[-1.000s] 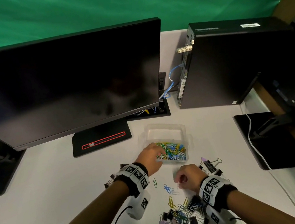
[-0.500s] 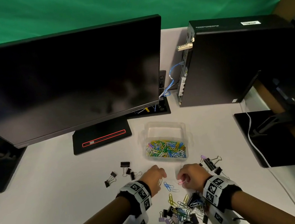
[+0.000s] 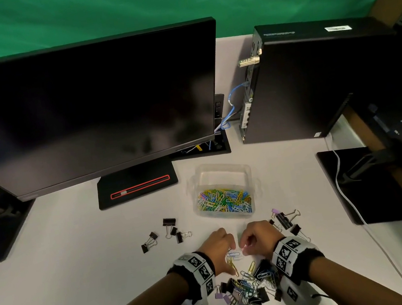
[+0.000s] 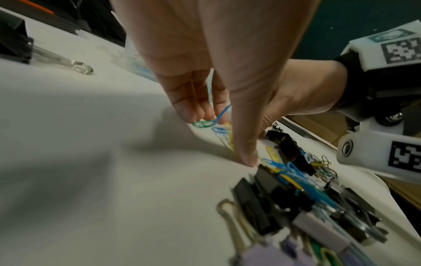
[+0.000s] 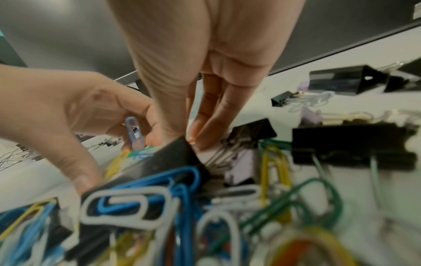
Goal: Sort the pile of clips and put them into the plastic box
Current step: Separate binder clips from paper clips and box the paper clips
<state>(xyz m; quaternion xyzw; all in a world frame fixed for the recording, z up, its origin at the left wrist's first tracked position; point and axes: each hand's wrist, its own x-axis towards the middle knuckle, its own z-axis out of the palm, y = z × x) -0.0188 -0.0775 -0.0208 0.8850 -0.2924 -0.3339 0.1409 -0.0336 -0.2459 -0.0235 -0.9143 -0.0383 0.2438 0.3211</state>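
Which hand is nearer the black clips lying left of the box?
Left. The left hand is just right of those black binder clips; the right hand lies farther right, past it.

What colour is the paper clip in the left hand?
Blue. The paper clip shows best in the right wrist view, held in the left hand.

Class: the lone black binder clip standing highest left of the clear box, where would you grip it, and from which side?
Probably pinch the black binder clip by its folded black body from above; its wire handles trail toward the person, flat against the white table.
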